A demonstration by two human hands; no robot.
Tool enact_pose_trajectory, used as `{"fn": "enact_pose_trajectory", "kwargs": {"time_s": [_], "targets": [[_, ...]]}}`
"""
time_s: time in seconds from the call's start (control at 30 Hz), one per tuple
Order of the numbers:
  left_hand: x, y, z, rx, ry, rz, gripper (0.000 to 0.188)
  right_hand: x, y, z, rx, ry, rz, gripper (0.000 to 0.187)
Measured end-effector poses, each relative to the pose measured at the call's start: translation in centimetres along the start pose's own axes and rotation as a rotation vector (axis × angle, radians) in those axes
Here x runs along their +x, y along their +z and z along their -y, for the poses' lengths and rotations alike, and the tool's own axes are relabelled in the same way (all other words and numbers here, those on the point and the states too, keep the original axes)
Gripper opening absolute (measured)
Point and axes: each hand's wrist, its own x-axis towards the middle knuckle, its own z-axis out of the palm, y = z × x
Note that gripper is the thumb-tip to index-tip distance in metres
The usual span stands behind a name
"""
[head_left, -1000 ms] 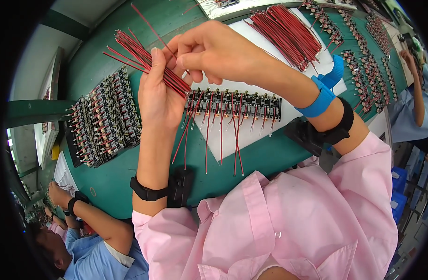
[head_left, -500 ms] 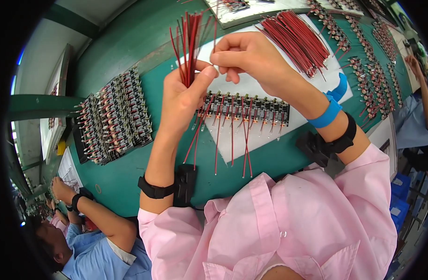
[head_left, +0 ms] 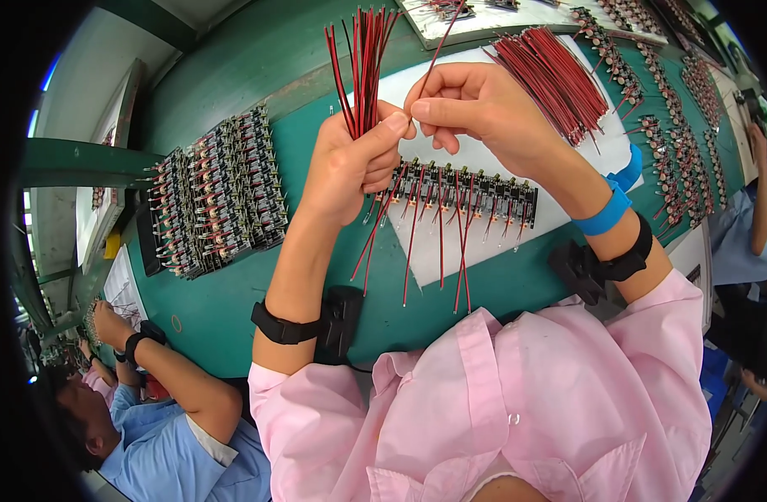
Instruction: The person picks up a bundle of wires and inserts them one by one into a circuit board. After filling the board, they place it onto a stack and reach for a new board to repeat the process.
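Note:
A bundle of red and black wires (head_left: 368,79) stands upright in my left hand (head_left: 346,163), whose fingers are wrapped round its lower end. Beside it, my right hand (head_left: 475,105) pinches a single red-and-black wire (head_left: 438,54) that slants up to the right. The fingertips of both hands nearly meet at the wire's lower end. Just below them lies a strip of small circuit boards (head_left: 471,201) on white paper (head_left: 425,251). Several red-and-black wires hang from the strip toward me, over the table edge side.
A larger pile of red-and-black wires (head_left: 551,84) lies on the paper at the back right. Stacked board strips (head_left: 220,197) stand at the left of the green table (head_left: 199,335). More board strips (head_left: 672,125) lie at the right. Co-workers in blue sit at both sides; one sleeve (head_left: 178,452) shows at lower left.
The view has shifted slightly, so the table items appear further right. The single wire, upright before, now leans to the right in my right hand. Both hands keep their hold.

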Motion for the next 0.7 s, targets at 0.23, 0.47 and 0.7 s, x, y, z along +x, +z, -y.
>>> {"fn": "enact_pose_trajectory", "kwargs": {"time_s": [0.23, 0.47, 0.7], "targets": [[0.09, 0.26, 0.04, 0.064, 0.014, -0.021, 0.019, 0.23, -0.29, -0.37, -0.154, -0.065, -0.027, 0.013], [0.28, 0.24, 0.49, 0.266, 0.134, -0.099, 0.017, 0.22, -0.17, -0.33, -0.205, -0.066, -0.038, 0.014], [0.63, 0.05, 0.65, 0.325, 0.188, -0.079, 0.015, -0.19, -0.37, 0.01, -0.273, -0.032, -0.029, 0.015]]}}
